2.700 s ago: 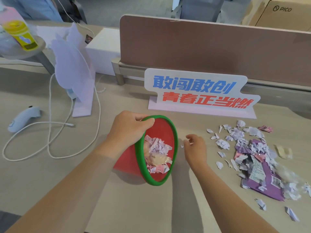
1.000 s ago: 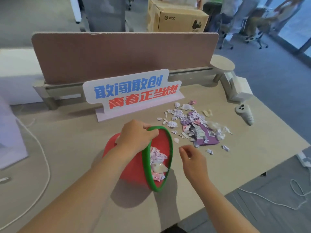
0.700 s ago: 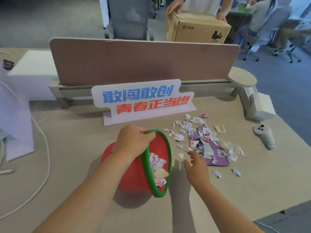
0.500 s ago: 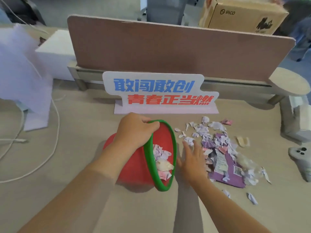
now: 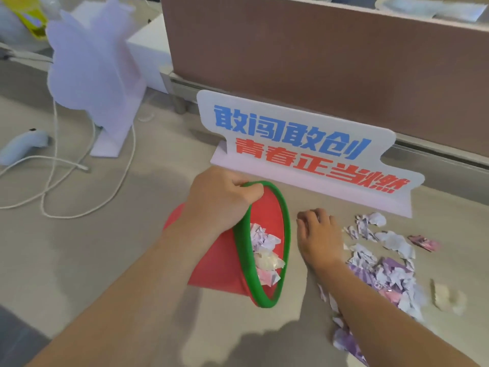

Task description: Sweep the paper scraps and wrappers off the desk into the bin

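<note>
Cable (image 5: 79,181) and a pale controller (image 5: 23,145) are seen at nine o'clock on the table (image 5: 79,260), with a white cut-out stand (image 5: 95,72) behind them, all well apart from the work. The bin (image 5: 225,266), red with a green rim, is lying on its side near the middle, its mouth turned toward three o'clock; some scraps are already inside. The left hand (image 5: 219,197) is clamped on the rim at its twelve o'clock edge. Half a second ago the right hand (image 5: 317,234) was spread flat just beside the mouth; now it is curled, fingers down on the table, just beside the rim, with the scraps (image 5: 381,255) lying on its three o'clock side. It is judged that a sweep has just been finished and the hand is being reset, since most of the pile has not yet been moved. A purple wrapper (image 5: 346,343) is partly hidden under the right forearm at five o'clock. The sign (image 5: 304,149) stands at twelve o'clock, close behind the pile, so scraps could be pushed against its base. A pale wrapper (image 5: 447,298) lies farthest out at four o'clock.
</note>
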`<state>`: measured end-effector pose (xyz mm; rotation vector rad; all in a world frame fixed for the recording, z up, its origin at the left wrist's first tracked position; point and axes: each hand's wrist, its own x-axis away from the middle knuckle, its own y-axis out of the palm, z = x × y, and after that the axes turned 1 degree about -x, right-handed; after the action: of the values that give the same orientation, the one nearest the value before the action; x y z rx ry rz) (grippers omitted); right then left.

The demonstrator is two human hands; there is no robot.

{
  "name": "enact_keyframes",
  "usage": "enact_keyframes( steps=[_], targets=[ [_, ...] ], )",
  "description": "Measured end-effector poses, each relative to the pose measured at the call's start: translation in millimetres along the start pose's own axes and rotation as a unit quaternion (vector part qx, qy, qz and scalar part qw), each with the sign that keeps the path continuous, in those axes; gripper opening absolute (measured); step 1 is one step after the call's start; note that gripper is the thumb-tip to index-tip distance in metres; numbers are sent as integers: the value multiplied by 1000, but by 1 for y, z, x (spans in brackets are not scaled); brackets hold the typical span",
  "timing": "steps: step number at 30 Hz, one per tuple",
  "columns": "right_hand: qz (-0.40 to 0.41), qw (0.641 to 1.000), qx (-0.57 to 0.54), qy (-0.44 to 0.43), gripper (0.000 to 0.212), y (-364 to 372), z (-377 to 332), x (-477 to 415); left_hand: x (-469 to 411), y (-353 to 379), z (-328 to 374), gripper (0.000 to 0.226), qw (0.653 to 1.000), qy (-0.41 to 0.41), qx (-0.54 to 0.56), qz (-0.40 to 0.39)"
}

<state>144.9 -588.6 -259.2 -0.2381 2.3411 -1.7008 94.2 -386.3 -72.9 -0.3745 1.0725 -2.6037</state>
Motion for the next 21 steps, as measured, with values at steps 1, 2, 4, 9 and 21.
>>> enact_keyframes(
  steps=[1,2,4,9,21],
  targets=[
    [-9,1000,-14,-7,32,0,1,0,1,2,2,39,1000,-3,-10,-1],
    [-28,999,-28,-3,32,0,3,-1,3,3,3,39,1000,-6,-18,-2],
    [-68,997,-26,13,34,-1,6,-4,7,6,5,39,1000,-1,-28,-9],
    [-77,956,-192,206,51,-36,-1,-12,21,8,13,39,1000,29,-4,-4],
    [-50,915,-399,32,44,-93,-87,62,32,24,32,31,999,36,-9,-34]
  ],
)
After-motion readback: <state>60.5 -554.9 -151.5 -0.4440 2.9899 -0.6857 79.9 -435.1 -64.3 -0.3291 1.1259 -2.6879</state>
